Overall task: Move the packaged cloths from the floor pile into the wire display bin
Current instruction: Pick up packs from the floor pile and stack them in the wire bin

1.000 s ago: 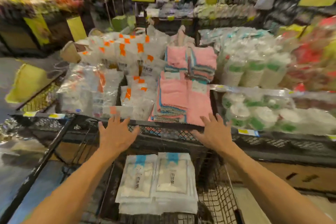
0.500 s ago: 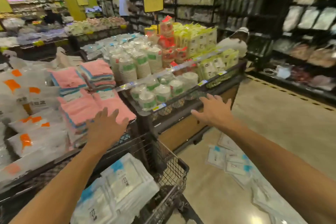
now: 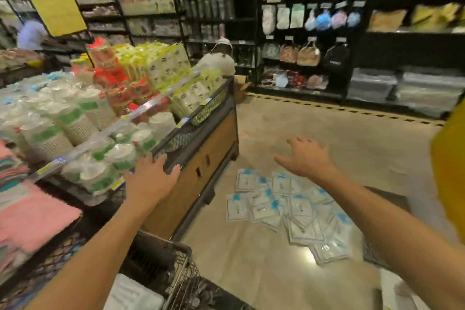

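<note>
wire bin (image 3: 176, 263): bottom centre, one white pack (image 3: 133, 294) inside
floor pile (image 3: 292, 211): lower right, scattered
left hand (image 3: 151, 178), right hand (image 3: 305, 157): both spread, empty

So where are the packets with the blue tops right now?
The packaged cloths lie in a loose pile on the floor, right of centre in the head view, beside the wooden display stand and below the open right hand.

Both bare hands are reaching forward with fingers spread, the left hand (image 3: 151, 178) hovering by the dark mesh rim of a wooden-fronted display stand (image 3: 201, 171). The right hand (image 3: 305, 157) is hanging above a scattered pile of clear-wrapped white cloth packets with blue labels (image 3: 289, 206) lying on the beige floor (image 3: 327, 133). A black wire bin (image 3: 181, 269) is sitting at lower left.
</note>
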`<control>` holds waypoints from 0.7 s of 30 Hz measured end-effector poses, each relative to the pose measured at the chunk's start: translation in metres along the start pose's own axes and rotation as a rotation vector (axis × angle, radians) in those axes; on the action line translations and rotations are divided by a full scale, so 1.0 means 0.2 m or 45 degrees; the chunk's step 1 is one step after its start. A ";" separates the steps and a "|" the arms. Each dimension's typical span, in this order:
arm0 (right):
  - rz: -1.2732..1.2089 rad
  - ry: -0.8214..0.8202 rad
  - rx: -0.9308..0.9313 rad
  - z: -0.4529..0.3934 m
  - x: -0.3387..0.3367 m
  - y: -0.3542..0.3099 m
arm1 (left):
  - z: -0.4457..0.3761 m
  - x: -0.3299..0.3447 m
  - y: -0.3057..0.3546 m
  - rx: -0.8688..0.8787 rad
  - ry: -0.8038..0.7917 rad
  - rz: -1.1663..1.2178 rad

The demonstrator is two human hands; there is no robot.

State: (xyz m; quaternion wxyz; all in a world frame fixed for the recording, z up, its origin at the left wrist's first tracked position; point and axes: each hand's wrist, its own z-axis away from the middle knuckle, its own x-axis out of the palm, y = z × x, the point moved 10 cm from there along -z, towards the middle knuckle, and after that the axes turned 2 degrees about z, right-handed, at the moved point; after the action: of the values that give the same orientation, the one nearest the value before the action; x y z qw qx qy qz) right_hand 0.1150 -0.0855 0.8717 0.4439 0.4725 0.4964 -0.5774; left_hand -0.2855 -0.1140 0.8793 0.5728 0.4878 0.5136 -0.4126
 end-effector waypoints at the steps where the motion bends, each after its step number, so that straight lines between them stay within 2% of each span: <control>1: -0.014 -0.012 0.027 -0.03 0.02 0.10 | -0.04 0.03 0.08 0.016 -0.015 -0.002; 10: -0.053 -0.073 0.139 -0.33 0.09 0.72 | -0.29 0.30 0.71 0.073 -0.073 0.051; 21: -0.097 -0.225 0.308 -0.68 0.38 1.09 | -0.79 0.75 1.04 0.167 -0.279 -0.049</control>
State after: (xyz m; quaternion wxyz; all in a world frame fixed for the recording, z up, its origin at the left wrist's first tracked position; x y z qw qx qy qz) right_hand 0.3320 0.0224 0.7541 0.4032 0.4507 0.3998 -0.6888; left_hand -0.0923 0.0847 0.7593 0.5843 0.4663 0.4291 -0.5069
